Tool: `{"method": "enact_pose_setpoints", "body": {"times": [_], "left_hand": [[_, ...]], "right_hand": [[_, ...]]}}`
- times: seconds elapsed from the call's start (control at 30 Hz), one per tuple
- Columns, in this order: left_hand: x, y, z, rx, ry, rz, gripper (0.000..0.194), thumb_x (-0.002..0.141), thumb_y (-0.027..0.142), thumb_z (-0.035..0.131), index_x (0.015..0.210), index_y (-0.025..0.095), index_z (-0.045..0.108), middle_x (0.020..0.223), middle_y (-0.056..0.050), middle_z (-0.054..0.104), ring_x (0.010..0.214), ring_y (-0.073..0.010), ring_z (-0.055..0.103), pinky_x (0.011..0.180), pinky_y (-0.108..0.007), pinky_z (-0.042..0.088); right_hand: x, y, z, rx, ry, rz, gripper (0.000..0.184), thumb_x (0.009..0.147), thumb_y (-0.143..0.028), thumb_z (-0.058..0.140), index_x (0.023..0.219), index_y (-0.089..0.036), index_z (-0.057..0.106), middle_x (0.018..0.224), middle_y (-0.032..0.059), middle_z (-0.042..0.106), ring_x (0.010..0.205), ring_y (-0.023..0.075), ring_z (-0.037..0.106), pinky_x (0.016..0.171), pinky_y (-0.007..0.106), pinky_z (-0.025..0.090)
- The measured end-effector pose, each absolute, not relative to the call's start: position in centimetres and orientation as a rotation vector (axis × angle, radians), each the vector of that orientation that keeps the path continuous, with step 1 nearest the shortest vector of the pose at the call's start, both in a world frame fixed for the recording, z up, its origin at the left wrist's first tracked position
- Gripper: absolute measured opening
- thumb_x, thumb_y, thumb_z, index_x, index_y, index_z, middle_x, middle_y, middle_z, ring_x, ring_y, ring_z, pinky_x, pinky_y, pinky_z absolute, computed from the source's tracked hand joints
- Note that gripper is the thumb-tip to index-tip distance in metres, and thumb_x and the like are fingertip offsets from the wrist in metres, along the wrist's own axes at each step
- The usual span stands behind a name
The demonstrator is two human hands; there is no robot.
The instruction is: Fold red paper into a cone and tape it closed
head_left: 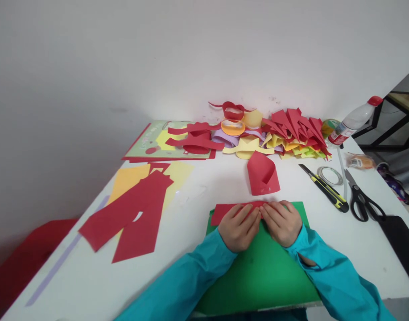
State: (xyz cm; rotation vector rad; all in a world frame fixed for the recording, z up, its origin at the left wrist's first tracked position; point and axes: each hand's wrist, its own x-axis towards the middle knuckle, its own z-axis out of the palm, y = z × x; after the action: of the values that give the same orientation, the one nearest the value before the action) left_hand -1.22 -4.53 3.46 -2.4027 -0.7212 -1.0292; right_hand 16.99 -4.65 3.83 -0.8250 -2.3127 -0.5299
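Note:
Both hands meet at a strip of red paper (220, 214) that lies over the top of a green cutting mat (258, 281). My left hand (241, 228) presses its fingers together on the strip, and its left end shows past my knuckles. Beside it my right hand (282, 223) pinches the paper, with the two sets of fingertips touching. The strip's right part is hidden beneath my fingers. Just beyond the mat stands a folded red paper pocket (258, 174) with a pointed top.
Red cut-outs (146, 196) lie left over yellow sheets. A drawing pad (140, 147), cut paper shapes (249, 145) and a pile of folded paper (294, 129) line the wall. At right are a utility knife (328, 189), tape roll (329, 175), scissors (361, 198) and bottle (353, 122).

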Motion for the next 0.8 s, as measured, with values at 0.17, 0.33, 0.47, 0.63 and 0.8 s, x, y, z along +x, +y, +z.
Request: {"method": "enact_pose_setpoints", "body": {"times": [0.17,0.33,0.47,0.63,0.8], "left_hand": [[-2.0,-4.5,4.1,-2.339,-0.773,-1.032,0.013,0.073,0.014,0.066,0.086,0.014,0.065,0.087,-0.006,0.072,0.082,-0.0209,0.065,0.069,-0.036,0.052],[-3.7,-4.3,4.9,-2.295,-0.789,-1.013,0.017,0.070,0.013,0.069,0.086,0.012,0.065,0.086,-0.007,0.072,0.082,-0.0208,0.065,0.068,-0.034,0.051],[-4.6,-4.1,5.2,-2.266,-0.826,-1.017,0.019,0.071,0.013,0.068,0.090,0.016,0.065,0.087,-0.006,0.072,0.083,-0.0201,0.064,0.069,-0.034,0.050],[-5.2,-3.9,5.7,-2.232,-0.823,-1.009,0.020,0.071,0.014,0.067,0.091,0.017,0.064,0.087,-0.005,0.072,0.082,-0.0206,0.065,0.070,-0.034,0.049],[-5.9,-3.4,6.0,-2.175,-0.837,-1.011,0.020,0.071,0.014,0.067,0.090,0.018,0.062,0.085,-0.005,0.072,0.078,-0.0209,0.065,0.066,-0.034,0.049]], "right_hand": [[18.7,-4.7,4.2,-0.877,-2.303,-0.547,0.029,0.081,-0.011,0.048,0.107,-0.014,0.061,0.097,0.0083,0.069,0.092,0.0222,0.059,0.074,0.038,0.043],[20.7,-5.0,4.5,-0.909,-2.277,-0.548,0.034,0.079,-0.011,0.053,0.112,-0.013,0.059,0.096,0.0072,0.070,0.092,0.0222,0.059,0.073,0.037,0.043],[21.9,-5.1,4.4,-0.933,-2.266,-0.547,0.037,0.079,-0.012,0.055,0.115,-0.014,0.057,0.094,0.0068,0.070,0.092,0.0217,0.059,0.073,0.036,0.043],[22.2,-5.2,4.1,-0.941,-2.274,-0.544,0.039,0.080,-0.013,0.055,0.119,-0.016,0.055,0.095,0.0067,0.070,0.094,0.0210,0.059,0.073,0.035,0.043],[22.3,-5.2,4.1,-0.934,-2.262,-0.549,0.039,0.080,-0.013,0.054,0.118,-0.016,0.056,0.095,0.0061,0.070,0.091,0.0211,0.060,0.072,0.035,0.043]]}}
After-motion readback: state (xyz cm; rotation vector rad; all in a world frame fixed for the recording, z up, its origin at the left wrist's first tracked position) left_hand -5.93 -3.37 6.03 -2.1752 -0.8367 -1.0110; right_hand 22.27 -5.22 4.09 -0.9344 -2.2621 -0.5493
